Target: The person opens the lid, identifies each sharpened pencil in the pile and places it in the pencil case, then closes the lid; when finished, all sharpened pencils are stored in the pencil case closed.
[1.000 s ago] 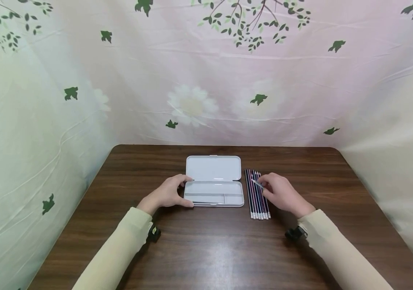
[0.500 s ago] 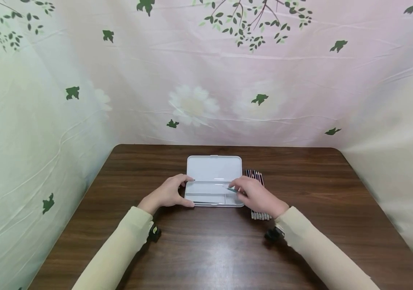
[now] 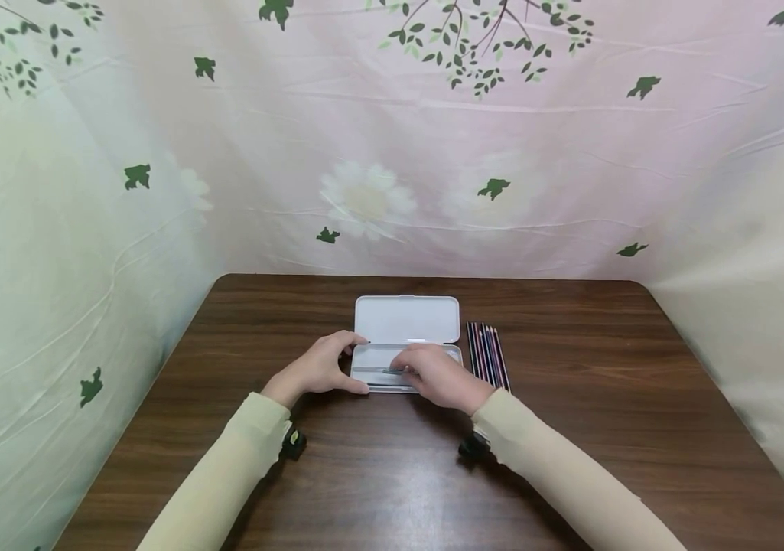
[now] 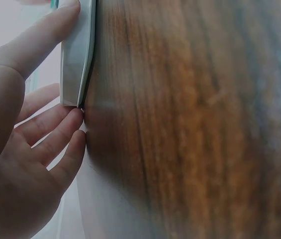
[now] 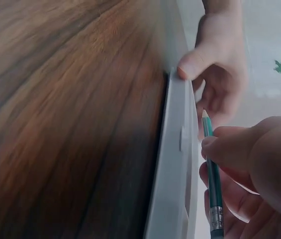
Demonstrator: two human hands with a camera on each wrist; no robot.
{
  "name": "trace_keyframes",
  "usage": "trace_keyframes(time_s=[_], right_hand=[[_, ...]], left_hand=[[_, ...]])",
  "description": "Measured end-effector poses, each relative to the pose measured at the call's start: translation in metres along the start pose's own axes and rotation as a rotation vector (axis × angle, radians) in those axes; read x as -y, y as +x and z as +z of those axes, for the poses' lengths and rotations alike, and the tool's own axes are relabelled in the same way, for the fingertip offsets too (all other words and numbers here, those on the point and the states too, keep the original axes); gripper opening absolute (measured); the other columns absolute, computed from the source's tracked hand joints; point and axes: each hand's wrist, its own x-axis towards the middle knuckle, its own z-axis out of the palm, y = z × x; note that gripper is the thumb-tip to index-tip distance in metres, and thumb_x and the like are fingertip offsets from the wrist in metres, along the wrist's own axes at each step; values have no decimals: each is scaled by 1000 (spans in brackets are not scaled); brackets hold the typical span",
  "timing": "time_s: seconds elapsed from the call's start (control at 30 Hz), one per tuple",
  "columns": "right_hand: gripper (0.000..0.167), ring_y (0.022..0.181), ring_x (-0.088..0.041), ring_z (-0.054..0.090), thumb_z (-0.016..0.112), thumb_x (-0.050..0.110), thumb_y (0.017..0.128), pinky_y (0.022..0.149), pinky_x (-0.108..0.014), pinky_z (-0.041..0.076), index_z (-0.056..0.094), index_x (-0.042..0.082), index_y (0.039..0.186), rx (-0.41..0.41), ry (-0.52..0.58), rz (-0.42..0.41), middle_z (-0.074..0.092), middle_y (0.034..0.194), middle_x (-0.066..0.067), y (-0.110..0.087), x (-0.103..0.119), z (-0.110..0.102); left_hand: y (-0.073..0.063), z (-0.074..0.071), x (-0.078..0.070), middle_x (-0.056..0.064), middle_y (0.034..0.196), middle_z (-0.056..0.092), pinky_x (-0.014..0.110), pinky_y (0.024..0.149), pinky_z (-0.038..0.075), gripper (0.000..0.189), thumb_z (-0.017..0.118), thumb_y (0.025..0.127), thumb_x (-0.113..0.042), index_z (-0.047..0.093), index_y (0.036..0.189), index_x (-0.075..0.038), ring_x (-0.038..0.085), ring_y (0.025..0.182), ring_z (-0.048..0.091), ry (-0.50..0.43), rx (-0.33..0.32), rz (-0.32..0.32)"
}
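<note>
Case (image 3: pixel 392 390), white and shallow, open flat on the brown wood-grain table (image 3: pixel 392 482); lid (image 3: pixel 407 319) folded back along the case's far side, divided tray (image 3: pixel 376 357) on its near side; left hand (image 3: pixel 321 367) at the case's left end, thumb at the near corner and forefinger at the far edge, gripping that end between them; right hand (image 3: pixel 441 376) over the case's tray, thumb and fingers clamped together in a pinch on a green pencil (image 5: pixel 212 174); pencil lengthwise to the case, sharpened tip toward the case's left end, silver band (image 5: pixel 216 217) near its other end; resting on the tray or just above, cannot tell; more pencils (image 3: pixel 488 353) just to the right of the case, dark, side by side in a row, tips pointing away from the person, near ends hidden by the right sleeve (image 3: pixel 570 463); left sleeve (image 3: pixel 219 467), pale yellow like the right, on the near left of the case; black devices (image 3: pixel 293 442) on both wrists, nearer the person than the case; patterned cloth (image 3: pixel 392 138) behind the case, with green birds, leafy sprigs and pale flowers.
</note>
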Motion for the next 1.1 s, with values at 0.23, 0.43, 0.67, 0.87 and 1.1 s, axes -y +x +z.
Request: trace_keyframes(time_s=[0.23,0.43,0.67,0.87,1.1], right_hand=[[20,99,-15,70,69,-5,96,90,-34,57,79,6,110,38,2,-2,76,104,-4,14,10,12],[20,101,-16,70,70,-3,96,91,-35,57,78,6,111,25,16,-9,76,107,-4,14,11,12],[15,99,-18,71,74,5,96,88,-36,58,76,7,111,-22,19,16,75,106,-3,0,1,-1],[17,95,-18,71,76,10,96,83,-35,59,76,7,112,-60,45,57,73,105,-3,-23,-15,-16],[16,89,-18,70,77,6,93,80,-37,58,77,5,109,-155,15,114,76,102,-5,-58,-42,-33]], left_hand=[[0,0,0,1,130,62,40,99,48,87,98,71,-45,60,142,-13,20,115,56,0,-5,8],[-1,0,-3,2,131,62,41,100,48,86,98,72,-43,60,142,-13,22,116,56,-10,-4,-1],[-2,-1,-3,2,131,61,42,101,48,88,98,72,-45,59,144,-13,21,116,55,-10,-1,-15],[-2,0,-1,3,128,63,41,100,48,88,99,70,-42,60,142,-11,21,114,56,3,-20,16],[0,2,0,3,130,63,41,100,48,88,99,69,-43,60,142,-11,21,114,57,-10,-23,26]])
